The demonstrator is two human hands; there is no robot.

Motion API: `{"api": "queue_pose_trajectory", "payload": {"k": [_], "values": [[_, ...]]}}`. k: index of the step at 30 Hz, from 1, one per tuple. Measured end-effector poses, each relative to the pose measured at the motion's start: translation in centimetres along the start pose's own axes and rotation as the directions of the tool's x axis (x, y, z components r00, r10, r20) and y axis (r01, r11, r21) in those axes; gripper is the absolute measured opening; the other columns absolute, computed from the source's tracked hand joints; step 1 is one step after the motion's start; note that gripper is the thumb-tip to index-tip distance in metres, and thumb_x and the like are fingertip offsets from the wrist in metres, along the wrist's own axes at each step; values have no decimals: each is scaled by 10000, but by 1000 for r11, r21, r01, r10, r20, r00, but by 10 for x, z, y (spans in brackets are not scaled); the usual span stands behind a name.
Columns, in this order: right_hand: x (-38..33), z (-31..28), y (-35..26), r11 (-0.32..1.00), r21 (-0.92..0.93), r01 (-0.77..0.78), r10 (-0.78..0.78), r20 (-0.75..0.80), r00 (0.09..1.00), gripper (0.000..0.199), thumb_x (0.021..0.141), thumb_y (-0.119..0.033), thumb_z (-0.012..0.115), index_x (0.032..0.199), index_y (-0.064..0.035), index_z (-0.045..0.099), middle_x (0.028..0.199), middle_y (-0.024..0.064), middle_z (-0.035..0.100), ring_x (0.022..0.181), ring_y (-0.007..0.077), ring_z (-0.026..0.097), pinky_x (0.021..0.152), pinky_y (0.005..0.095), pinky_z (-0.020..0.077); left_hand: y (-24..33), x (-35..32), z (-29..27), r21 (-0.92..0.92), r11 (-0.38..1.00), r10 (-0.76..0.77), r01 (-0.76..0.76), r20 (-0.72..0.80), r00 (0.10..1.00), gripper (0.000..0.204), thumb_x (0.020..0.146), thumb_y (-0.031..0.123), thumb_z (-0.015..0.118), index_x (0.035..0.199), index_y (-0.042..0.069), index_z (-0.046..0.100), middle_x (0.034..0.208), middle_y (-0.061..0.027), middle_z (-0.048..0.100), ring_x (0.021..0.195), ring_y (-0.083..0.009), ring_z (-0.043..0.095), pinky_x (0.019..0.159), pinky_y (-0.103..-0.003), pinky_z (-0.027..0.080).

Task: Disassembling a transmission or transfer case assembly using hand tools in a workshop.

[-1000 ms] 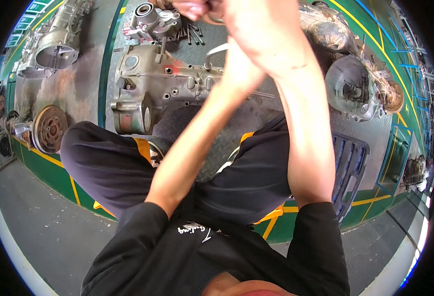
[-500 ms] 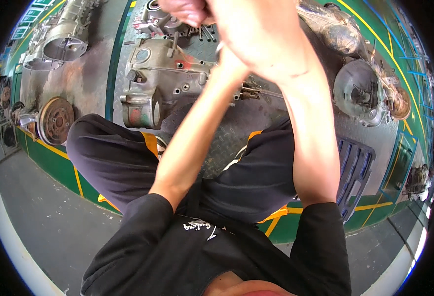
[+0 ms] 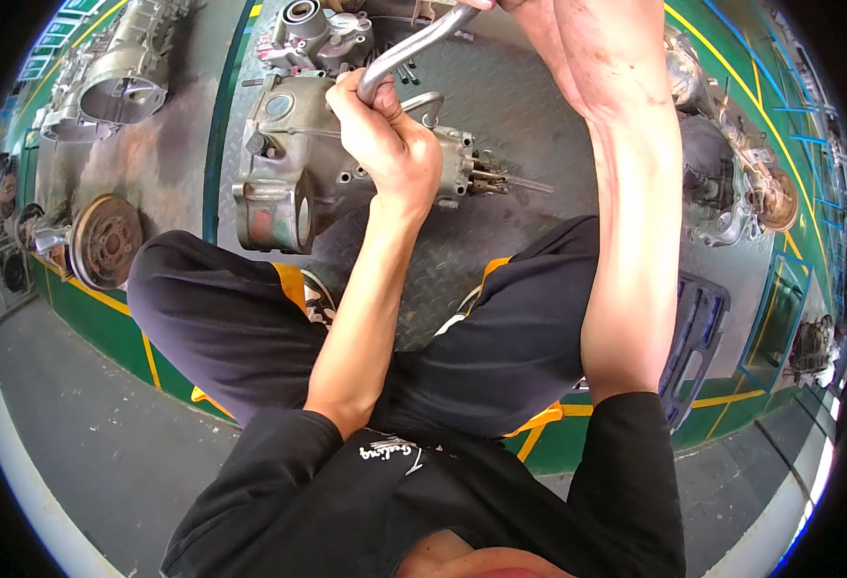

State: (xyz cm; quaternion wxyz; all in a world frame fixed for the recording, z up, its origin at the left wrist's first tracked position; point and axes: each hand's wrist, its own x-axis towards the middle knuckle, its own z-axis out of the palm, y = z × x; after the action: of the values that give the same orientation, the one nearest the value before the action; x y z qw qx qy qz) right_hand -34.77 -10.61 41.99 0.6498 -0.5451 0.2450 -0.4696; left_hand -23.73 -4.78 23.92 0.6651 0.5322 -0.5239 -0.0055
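My left hand (image 3: 385, 140) is closed around a bent steel speed brace (image 3: 421, 43). The tool slants up and right from my fist, and another bend shows just right of the fingers. At the top edge, my right hand (image 3: 587, 43) meets the brace's upper end. A fingertip shows on the metal there, while the other fingers lie outside the picture. Beneath my left hand rests a grey metal gearbox housing (image 3: 284, 154), partly covered by that hand. Thin rods (image 3: 500, 181) stick out of its right end. Where the brace's lower end sits is not clear.
A smaller metal casing (image 3: 312, 37) stands behind the housing, with loose bolts (image 3: 406, 72) beside it. To the left are a large bell-shaped casing (image 3: 125, 87) and a rusty drum (image 3: 107, 241). More dirty gearbox parts (image 3: 722, 183) and a dark slotted panel (image 3: 695, 337) lie right.
My hands, close together at the top before, have moved apart. The left came down and left over the housing; the right shifted right. The brace now shows between them.
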Motion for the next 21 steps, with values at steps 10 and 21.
{"api": "queue_pose_trajectory", "payload": {"k": [10, 21], "values": [[-13, 17, 8, 949, -140, 282, -254, 186, 949, 541, 1103, -465, 353, 739, -76, 453, 692, -15, 388, 648, 103, 358, 627, 276, 330, 5, 26, -24, -395, 776, -407, 491, 280, 869, 163, 1046, 138, 565, 939, 20, 597, 687, 67, 482, 618, -3, 370, 533, -194, 274], [-5, 14, 1, 991, 70, 118, -123, 72, 990, 512, 1063, -435, 445, 704, -73, 487, 643, -5, 440, 594, 92, 383, 591, 262, 316, 18, 22, -31, -471, 777, -288, 417, 323, 901, 86, 954, 84, 624, 936, 7, 591, 711, 61, 510, 606, 6, 400, 537, -190, 307]]}}
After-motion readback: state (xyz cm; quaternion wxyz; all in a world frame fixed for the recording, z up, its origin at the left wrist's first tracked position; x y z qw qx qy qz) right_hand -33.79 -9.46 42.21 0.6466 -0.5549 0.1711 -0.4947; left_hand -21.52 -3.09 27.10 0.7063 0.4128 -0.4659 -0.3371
